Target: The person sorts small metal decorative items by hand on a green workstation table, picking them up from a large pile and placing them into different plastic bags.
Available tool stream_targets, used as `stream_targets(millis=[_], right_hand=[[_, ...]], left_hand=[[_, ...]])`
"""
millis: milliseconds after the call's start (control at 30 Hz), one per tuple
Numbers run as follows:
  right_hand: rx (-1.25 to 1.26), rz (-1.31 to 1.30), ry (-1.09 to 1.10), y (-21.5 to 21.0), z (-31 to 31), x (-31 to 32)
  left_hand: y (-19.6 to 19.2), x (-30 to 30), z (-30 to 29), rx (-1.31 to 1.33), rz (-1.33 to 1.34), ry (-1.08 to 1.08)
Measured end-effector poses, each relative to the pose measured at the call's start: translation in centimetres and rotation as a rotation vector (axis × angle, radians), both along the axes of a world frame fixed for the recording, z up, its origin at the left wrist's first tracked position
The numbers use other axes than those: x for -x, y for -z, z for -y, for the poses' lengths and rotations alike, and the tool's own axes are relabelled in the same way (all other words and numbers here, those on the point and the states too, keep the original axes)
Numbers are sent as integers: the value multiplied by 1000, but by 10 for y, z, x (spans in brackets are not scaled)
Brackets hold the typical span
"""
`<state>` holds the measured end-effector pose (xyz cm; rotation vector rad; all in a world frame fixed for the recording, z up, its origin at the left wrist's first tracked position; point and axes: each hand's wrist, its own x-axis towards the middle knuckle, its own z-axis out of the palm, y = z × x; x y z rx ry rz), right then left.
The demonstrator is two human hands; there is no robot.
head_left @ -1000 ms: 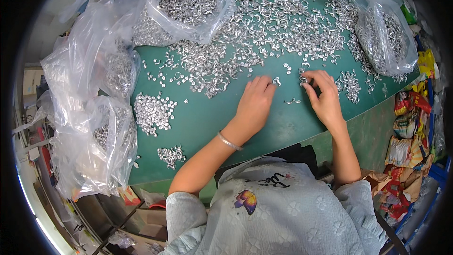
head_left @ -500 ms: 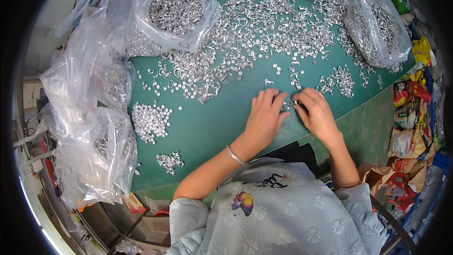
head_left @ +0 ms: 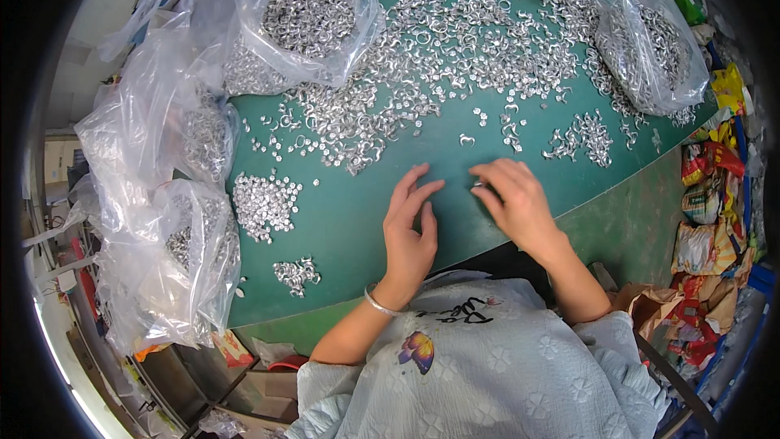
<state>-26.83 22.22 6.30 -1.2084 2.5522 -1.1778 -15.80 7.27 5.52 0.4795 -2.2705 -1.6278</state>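
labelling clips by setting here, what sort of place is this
Probably a small workshop or sorting room: loose silvery metal pieces cover much of a green work table, clear plastic bags of similar pieces crowd its edges, and a separate heap sits on the left.

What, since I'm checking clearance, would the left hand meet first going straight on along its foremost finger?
Across the green tabletop, the left hand would probably meet the scattered silver pieces; its height is unclear, so it might pass over them.
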Motion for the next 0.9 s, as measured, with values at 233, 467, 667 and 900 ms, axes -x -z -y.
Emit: stream_targets(millis=[233,467,667,900], right_hand=[[31,-74,114,-3,-27,17],[-110,-81,163,8,-44,22],[-85,-114,-73,2,9,-10],[-9,-79,42,2,-7,-1]], left_hand=[[1,5,-2,290,49,133],[18,33,-12,448,-63,265],[13,14,-1,450,-2,202],[-9,0,3,490,60,208]])
